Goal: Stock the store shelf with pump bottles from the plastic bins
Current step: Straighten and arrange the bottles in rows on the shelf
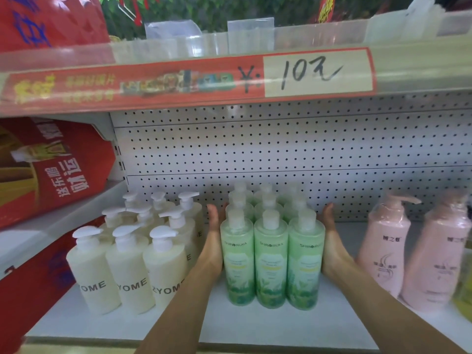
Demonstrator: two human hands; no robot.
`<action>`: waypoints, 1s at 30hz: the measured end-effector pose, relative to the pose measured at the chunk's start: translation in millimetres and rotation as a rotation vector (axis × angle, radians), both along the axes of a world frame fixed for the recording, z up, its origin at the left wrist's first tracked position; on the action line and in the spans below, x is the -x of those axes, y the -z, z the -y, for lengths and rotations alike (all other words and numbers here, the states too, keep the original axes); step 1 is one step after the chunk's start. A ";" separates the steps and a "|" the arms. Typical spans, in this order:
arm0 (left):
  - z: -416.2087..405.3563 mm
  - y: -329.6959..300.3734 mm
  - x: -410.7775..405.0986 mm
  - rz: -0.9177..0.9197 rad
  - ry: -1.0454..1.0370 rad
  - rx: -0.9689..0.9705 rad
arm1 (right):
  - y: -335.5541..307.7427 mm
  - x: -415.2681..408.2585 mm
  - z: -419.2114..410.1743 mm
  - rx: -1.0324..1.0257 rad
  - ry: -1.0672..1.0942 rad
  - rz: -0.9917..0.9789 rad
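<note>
- Head view: green pump bottles [272, 254] stand upright in a three-wide block, several rows deep, on the white shelf [255, 325], frame centre.
- Left hand [213, 249] lies flat, fingers extended, against the block's 9 o'clock side.
- Right hand [332, 247] presses flat and open at its 3 o'clock side.
- Cream pump bottles [127, 259] at 9 o'clock; pink pump bottles [408, 251] at 3 o'clock, apart.

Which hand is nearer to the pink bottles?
The right hand. It presses the right side of the green bottles, beside the pink bottles; the left hand is on the block's far side.
</note>
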State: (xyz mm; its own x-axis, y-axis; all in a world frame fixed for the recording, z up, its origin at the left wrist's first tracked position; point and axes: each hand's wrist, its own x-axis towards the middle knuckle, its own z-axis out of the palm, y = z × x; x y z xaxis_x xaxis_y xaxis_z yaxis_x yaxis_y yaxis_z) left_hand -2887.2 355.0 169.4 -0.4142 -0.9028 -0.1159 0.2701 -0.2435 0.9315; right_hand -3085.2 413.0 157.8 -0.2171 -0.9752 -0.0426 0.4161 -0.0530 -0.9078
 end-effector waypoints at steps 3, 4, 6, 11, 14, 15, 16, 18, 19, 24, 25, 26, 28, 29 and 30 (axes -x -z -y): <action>0.7 -0.1 1.2 -0.042 0.012 -0.048 | 2.0 -1.7 3.1 -0.002 -0.014 0.045; 0.5 0.1 1.4 -0.049 0.015 -0.059 | 1.7 -2.6 2.9 -0.003 -0.014 0.058; -0.4 0.8 1.5 -0.049 0.024 -0.066 | -0.4 -4.4 1.4 -0.009 -0.013 0.072; 1.1 6.2 -1.3 -0.010 0.038 -0.052 | -3.9 -5.8 -4.8 -0.029 -0.031 0.048; 1.5 9.2 -2.7 0.002 0.048 -0.033 | -5.2 -6.9 -8.5 -0.028 -0.033 0.040; 1.6 9.1 -3.5 0.012 0.042 -0.029 | -5.0 -6.4 -8.8 -0.027 -0.037 0.036; 4.5 11.1 -4.3 0.014 0.032 -0.032 | -5.3 -6.1 -9.2 -0.029 -0.039 0.026; 11.4 12.8 -4.5 0.006 -0.007 -0.031 | -5.6 -5.1 -8.5 -0.038 -0.030 -0.010; 12.5 9.8 -3.8 0.009 -0.028 -0.023 | -5.6 -4.1 -8.1 -0.042 -0.027 -0.026; 25.7 -4.7 5.4 -0.073 -0.034 -0.055 | -7.4 1.4 1.0 -0.006 -0.024 -0.077; 29.9 -7.4 7.0 -0.064 -0.034 -0.075 | -7.4 3.9 4.9 0.001 -0.010 -0.095; 35.6 -7.4 8.4 -0.058 -0.018 -0.082 | -9.2 5.7 8.2 0.006 0.014 -0.107; 44.3 -7.0 9.5 -0.044 -0.023 -0.099 | -13.6 10.0 13.1 0.003 0.055 -0.126; 45.9 -8.8 9.1 -0.018 -0.050 -0.087 | -16.6 12.6 14.8 -0.012 0.068 -0.147; 47.9 -9.7 7.7 -0.001 -0.059 -0.067 | -19.9 16.0 16.7 -0.028 0.069 -0.174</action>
State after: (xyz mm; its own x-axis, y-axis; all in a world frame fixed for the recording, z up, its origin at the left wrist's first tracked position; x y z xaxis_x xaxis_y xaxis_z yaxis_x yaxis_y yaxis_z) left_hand -2894.9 307.1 179.1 -0.3609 -0.9159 -0.1760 0.2871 -0.2886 0.9134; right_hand -3101.2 396.3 177.7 -0.2898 -0.9567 -0.0258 0.2490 -0.0493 -0.9673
